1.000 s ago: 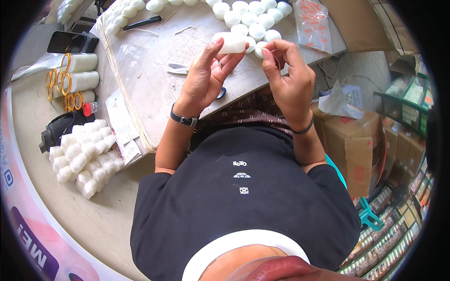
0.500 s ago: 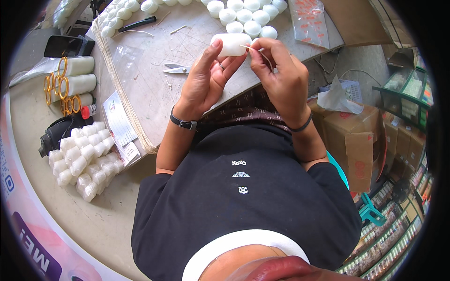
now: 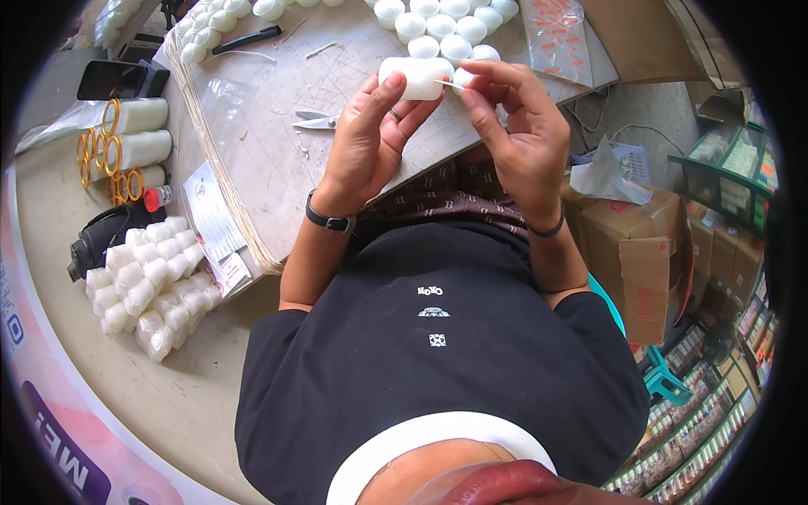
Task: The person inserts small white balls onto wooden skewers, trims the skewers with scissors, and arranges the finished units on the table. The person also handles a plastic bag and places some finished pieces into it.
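My left hand is closed around a white candle, held on its side just above the table. Out of the candle's right end comes a thin pale wick. Thumb and fingertips of my right hand are pinched on that wick, close to the candle. Left of my hands lies a pair of scissors with parted blades. Beyond the held candle stand several more white candles, partly cut off by the picture's top edge.
A bundle of pale cords runs along the table's left edge. A black marker and loose wick pieces lie on the tabletop. At left are wrapped white cups and a phone. A cardboard box stands at right.
My right hand has shifted slightly right, its fingers less curled, and more of the wick shows between it and the candle. My left hand keeps its hold almost in place.
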### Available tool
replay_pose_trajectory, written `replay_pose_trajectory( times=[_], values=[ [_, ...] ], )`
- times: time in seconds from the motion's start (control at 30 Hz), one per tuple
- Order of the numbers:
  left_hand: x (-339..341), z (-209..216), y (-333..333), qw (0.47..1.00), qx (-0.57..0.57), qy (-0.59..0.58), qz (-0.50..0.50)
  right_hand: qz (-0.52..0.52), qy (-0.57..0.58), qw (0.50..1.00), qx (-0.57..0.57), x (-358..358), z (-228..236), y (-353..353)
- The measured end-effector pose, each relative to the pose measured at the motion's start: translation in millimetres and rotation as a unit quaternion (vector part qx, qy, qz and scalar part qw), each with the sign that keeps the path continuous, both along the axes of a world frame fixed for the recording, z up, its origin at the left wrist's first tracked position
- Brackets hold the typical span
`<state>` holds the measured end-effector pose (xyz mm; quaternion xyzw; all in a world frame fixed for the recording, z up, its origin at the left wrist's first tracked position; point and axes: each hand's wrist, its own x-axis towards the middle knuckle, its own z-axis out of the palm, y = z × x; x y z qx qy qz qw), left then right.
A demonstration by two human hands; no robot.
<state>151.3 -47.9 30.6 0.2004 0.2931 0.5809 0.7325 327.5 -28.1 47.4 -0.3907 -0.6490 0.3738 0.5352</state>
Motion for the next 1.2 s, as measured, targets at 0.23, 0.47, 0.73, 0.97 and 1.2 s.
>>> replay_pose_trajectory(
  times=[0.23,0.47,0.73,0.97,1.2],
  values=[
    [3,-3,-4,1.0,0.001,0.0,0.007,0.005,-0.004,1.0,-0.001,-8,3,-1],
    [-1,-8,-3,1.0,0.006,0.001,0.014,0.024,0.067,0.997,-0.005,-7,-8,-4],
    [1,-7,-4,0.999,0.004,-0.026,0.026,0.061,0.143,0.985,-0.077,-6,-6,-6],
    [-2,-7,-4,0.998,0.005,-0.053,0.016,0.147,0.249,0.92,-0.264,15,-13,-8],
    [1,-9,-7,0.999,0.017,-0.027,-0.003,0.143,0.231,0.928,-0.255,7,-20,-2]
  ],
)
